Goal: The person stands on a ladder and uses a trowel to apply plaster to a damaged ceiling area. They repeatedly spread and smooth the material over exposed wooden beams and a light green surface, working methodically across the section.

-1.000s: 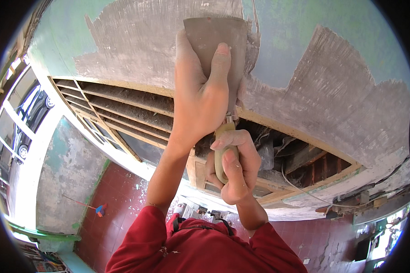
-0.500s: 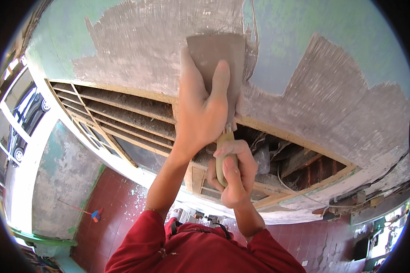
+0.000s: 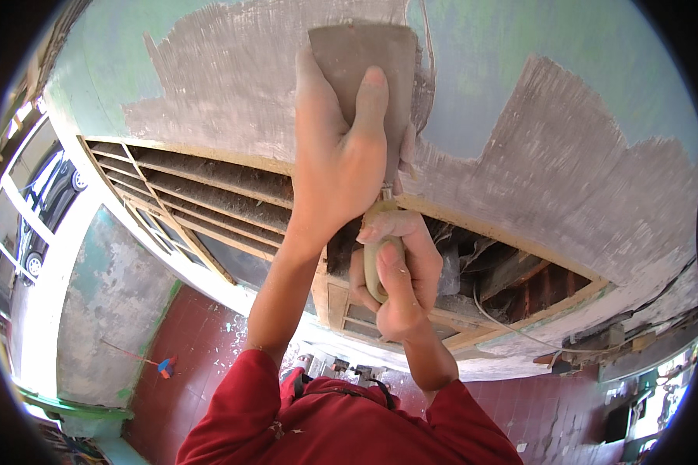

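Observation:
A wide scraper [image 3: 388, 101] with a flat grey blade and a pale handle lies up against the wall [image 3: 233, 85]. Closed around its handle is my right hand [image 3: 399, 271], thumb along the near side. My left hand [image 3: 329, 159] grips the blade from the left, its thumb on the face and other fingers partly hidden behind. The blade's top edge meets bare grey-brown plaster, beside a ragged edge of green-blue paint [image 3: 473, 85].
Below the plaster are a louvred wooden vent [image 3: 202, 190] and an open wooden frame [image 3: 527, 287] with debris and a loose cable [image 3: 512, 333]. Far below, a broom [image 3: 163, 367] stands on the red tiled floor [image 3: 182, 333]. A dark car [image 3: 50, 209] shows outside at left.
Both hands and the scraper have moved up the wall and slightly left. The grip of each hand looks the same.

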### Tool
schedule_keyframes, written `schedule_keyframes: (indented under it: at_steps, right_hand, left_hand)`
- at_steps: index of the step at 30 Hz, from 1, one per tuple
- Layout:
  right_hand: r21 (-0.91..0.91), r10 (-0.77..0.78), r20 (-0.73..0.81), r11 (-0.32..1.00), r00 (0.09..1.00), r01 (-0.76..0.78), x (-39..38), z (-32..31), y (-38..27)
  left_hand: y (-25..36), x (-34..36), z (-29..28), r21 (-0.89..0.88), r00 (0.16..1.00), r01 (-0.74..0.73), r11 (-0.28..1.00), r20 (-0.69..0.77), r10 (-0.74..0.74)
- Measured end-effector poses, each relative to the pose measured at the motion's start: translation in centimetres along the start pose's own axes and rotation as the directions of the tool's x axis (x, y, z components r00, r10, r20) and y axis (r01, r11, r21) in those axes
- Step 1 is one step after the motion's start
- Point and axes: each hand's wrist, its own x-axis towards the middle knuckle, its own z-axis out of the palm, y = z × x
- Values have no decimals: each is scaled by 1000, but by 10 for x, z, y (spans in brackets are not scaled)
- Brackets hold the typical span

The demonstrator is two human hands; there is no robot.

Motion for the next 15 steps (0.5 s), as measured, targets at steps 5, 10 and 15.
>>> schedule_keyframes:
  at_steps: [5,10,15]
  right_hand:
    - [-21,21,-48,1000,999,-22,-20,-1,10]
    - [-41,23,-17,999,1000,-23,-7,-1,3]
    - [-74,37,-15,997,999,-38,-20,-6,9]
  left_hand:
    - [3,-16,1,-28,998,53,998,-19,-53]
    - [16,-8,5,-93,993,118,989,-1,-119]
    - [-11,-15,0,112,991,-110,988,-68,118]
